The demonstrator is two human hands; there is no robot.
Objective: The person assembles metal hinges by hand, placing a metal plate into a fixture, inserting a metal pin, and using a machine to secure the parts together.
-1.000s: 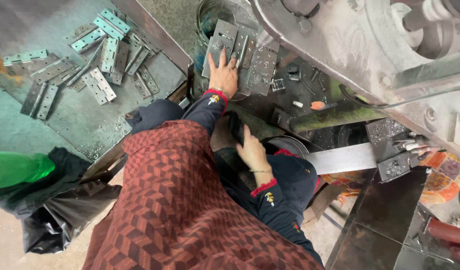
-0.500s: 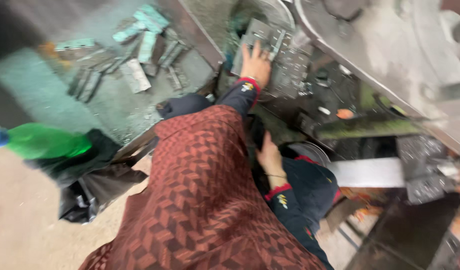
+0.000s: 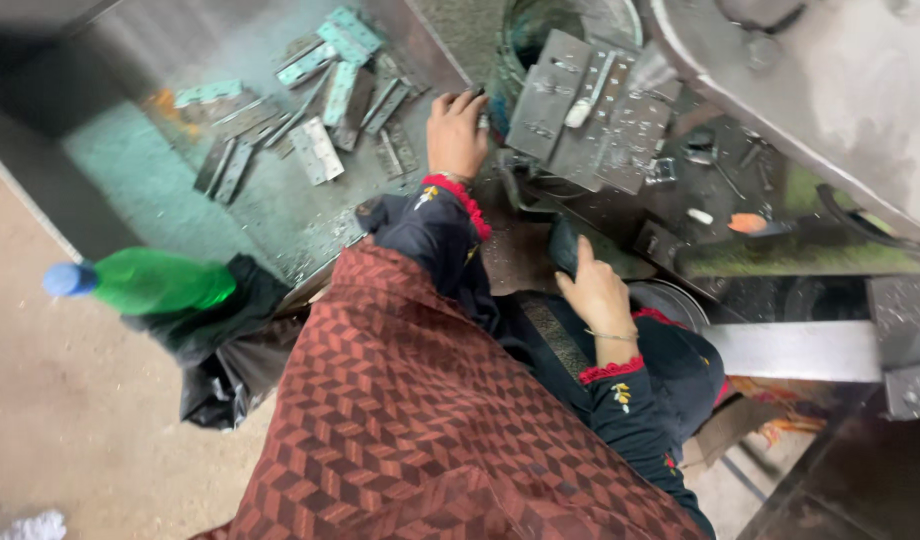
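Left hand (image 3: 457,133) rests knuckles-up at the near edge of flat, punched grey metal plates (image 3: 590,120) stacked on the desk (image 3: 620,215); finger state cannot be told. Right hand (image 3: 592,292), fingers loosely curled and empty, touches a dark flat block (image 3: 563,246). Pale green hinge plates (image 3: 320,80) lie scattered far left.

Floor: bare, dusty tan concrete (image 3: 70,400) along the left and bottom edge.
Work surface: worn metal bench (image 3: 160,190) with flaking green paint, strewn with filings.
Machine: big grey metal machine body (image 3: 830,90) at top right, curved and grimy.
Below the machine: a pale flat metal bar (image 3: 800,350) jutting out to the right.
Light: soft, even daylight, no hard shadows.
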